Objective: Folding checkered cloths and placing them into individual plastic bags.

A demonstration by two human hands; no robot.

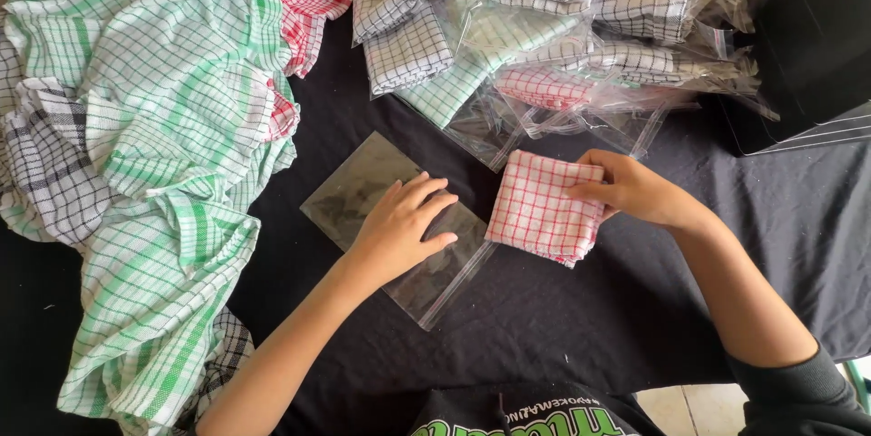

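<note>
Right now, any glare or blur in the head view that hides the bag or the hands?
Head view: soft, even daylight, sharp focus, no motion blur on the left hand or right hand. Pale sheen on the clear plastic bag, its outline still readable. Stronger glare on the packed bags up top. Black cloth swallows shadows.

Soft, even daylight fills the scene, bright enough for clear colours. Shadows are faint: a thin one under the left hand point(399, 223) on the clear plastic bag point(363, 191), which carries dull grey glare. The bagged cloths point(581, 46) near the table's far edge glint softly. Focus is sharp throughout, with slight wide-angle stretch at the corners
</note>
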